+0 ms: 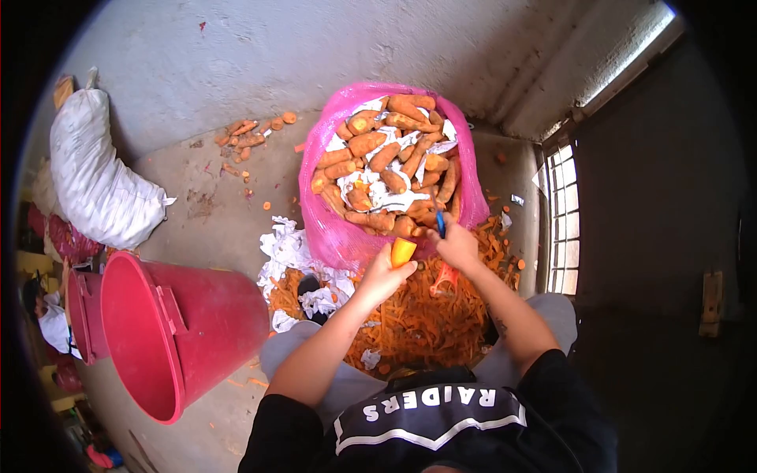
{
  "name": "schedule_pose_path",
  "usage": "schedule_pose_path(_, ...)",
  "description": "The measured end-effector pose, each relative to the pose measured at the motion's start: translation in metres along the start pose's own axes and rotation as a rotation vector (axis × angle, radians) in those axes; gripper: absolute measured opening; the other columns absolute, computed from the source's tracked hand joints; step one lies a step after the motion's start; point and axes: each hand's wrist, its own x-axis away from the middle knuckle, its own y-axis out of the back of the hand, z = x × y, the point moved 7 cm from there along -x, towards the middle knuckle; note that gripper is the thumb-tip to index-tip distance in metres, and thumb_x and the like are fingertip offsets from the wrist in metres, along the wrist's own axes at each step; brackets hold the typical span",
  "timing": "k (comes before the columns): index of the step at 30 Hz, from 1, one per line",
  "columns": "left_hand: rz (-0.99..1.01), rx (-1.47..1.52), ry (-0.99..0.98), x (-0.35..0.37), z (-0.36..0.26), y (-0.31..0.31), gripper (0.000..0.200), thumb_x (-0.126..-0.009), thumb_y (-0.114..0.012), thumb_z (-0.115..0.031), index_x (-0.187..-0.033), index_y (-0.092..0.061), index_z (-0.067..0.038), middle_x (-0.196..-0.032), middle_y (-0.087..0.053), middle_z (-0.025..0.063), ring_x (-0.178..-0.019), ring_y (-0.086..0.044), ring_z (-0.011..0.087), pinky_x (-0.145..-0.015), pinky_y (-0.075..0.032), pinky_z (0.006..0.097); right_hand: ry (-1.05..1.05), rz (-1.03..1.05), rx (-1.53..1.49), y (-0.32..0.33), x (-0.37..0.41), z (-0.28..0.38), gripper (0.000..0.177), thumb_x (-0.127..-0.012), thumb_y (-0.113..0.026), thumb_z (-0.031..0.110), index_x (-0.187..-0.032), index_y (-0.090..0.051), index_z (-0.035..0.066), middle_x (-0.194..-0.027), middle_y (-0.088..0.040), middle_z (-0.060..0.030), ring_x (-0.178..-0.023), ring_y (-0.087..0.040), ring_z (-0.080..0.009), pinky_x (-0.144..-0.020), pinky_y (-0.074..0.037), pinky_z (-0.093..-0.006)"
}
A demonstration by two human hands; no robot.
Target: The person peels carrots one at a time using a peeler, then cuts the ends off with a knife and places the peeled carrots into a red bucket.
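Observation:
My left hand [382, 277] is wrapped round a peeled yellow-orange carrot piece [403, 252], its broad end pointing up. To its right, my right hand [457, 243] grips a knife with a blue handle [441, 224]; the thin blade points up over the carrots. Just beyond both hands stands an open pink sack [319, 229] full of unpeeled carrots [367, 143] mixed with crumpled white paper [381, 195]. Below my hands, orange peelings [418, 323] cover the floor between my legs.
A large red bin [213, 315] lies tilted at the left, beside a second one. A full white sack [102, 169] leans on the wall [236, 63]. Small carrot pieces [246, 140] lie near that wall. Crumpled paper [284, 244] is left of the peelings; a barred window [563, 221] is at right.

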Motion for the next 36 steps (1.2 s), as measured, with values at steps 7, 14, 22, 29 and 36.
schedule_pose_path(7,-0.236,0.212,0.085,-0.011,0.006,0.049,0.024,-0.086,-0.060,-0.009,-0.104,-0.045,-0.005,-0.082,-0.055,0.0045,-0.065,-0.057,0.0119,-0.051,-0.047,0.0252,0.002,0.019,-0.051,-0.027,-0.023,0.020,0.038,-0.077,-0.066,0.041,-0.092,-0.059,0.007,-0.080,-0.065,-0.0179,-0.080,-0.064,-0.0371,-0.071,-0.048,-0.0451)
schedule_pose_path(14,-0.257,0.427,0.215,-0.011,0.005,0.064,0.021,-0.085,-0.060,-0.012,-0.101,-0.049,-0.005,-0.080,-0.059,0.0067,-0.068,-0.061,0.0153,-0.053,-0.050,0.0263,-0.044,0.038,0.053,-0.036,-0.031,0.024,0.040,-0.073,-0.070,0.041,-0.093,-0.059,0.008,-0.087,-0.065,-0.0169,-0.085,-0.064,-0.0357,-0.072,-0.049,-0.0442)
schedule_pose_path(22,-0.186,0.270,-0.099,0.003,-0.033,0.056,0.036,-0.080,-0.066,-0.005,-0.113,-0.052,-0.007,-0.087,-0.058,-0.0005,-0.070,-0.055,0.0068,-0.056,-0.042,0.0199,0.125,-0.104,0.009,-0.015,-0.015,0.044,0.037,-0.084,-0.058,0.041,-0.106,-0.055,0.010,-0.079,-0.065,-0.0198,-0.078,-0.064,-0.0390,-0.069,-0.049,-0.0484)
schedule_pose_path(29,-0.396,0.235,-0.525,0.100,-0.090,0.105,0.034,-0.082,-0.067,-0.003,-0.112,-0.051,-0.004,-0.093,-0.055,-0.0037,-0.087,-0.053,0.0041,-0.077,-0.045,0.0214,0.586,0.164,0.042,-0.003,0.081,0.153,0.030,-0.087,-0.059,0.036,-0.093,-0.051,0.007,-0.059,-0.057,-0.0152,-0.060,-0.061,-0.0366,-0.054,-0.045,-0.0455)
schedule_pose_path(36,-1.233,-0.069,-0.739,0.268,-0.148,0.236,0.027,-0.078,-0.069,0.002,-0.103,-0.058,-0.003,-0.093,-0.062,0.0024,-0.084,-0.059,0.0101,-0.074,-0.049,0.0237,0.860,0.190,0.103,-0.013,0.136,0.196,0.026,-0.085,-0.061,0.030,-0.092,-0.051,0.008,-0.061,-0.057,-0.0152,-0.061,-0.060,-0.0368,-0.055,-0.045,-0.0458)
